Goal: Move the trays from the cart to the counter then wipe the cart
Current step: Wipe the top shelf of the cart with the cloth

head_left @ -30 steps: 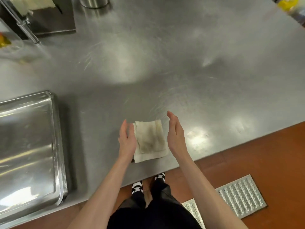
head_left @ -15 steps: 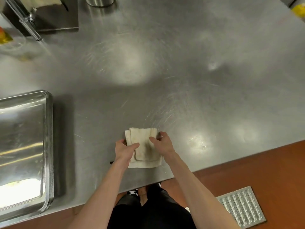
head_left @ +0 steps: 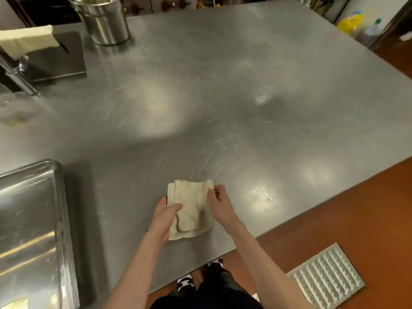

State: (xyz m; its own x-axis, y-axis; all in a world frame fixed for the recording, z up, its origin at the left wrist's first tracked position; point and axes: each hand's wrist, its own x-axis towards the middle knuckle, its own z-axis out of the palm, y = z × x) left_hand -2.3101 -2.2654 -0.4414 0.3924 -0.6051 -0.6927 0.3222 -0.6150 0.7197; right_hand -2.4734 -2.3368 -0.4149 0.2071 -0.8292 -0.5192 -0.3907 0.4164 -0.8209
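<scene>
The broad brushed stainless-steel counter fills most of the view, scuffed with fine swirl marks and bright with glare patches. At its left edge lies a stack of shiny rectangular metal trays, rims nested, the top one mirror-bright. Near the counter's front edge, right of the trays and well apart from them, lies a folded cream-coloured cloth, roughly square, layered, with a greyish soiled patch on its lower right part. The left hand grips the cloth's left edge, thumb laid over the top and fingers tucked under or beside the fold. The right hand pinches the cloth's upper right corner between thumb and curled fingers. At the counter's far left stand a round steel bucket and a second pale cloth draped over a dark block.

Compared with half a second ago, the hands and cloth keep nearly the same pose, while the view has tipped up, so the bucket and far edge of the counter show more and the trays sit lower left.

The trays are cut off by the left and bottom edges. The left fingertips are hidden behind the cloth. The cart is not in view. Motion blur softens the far objects.
</scene>
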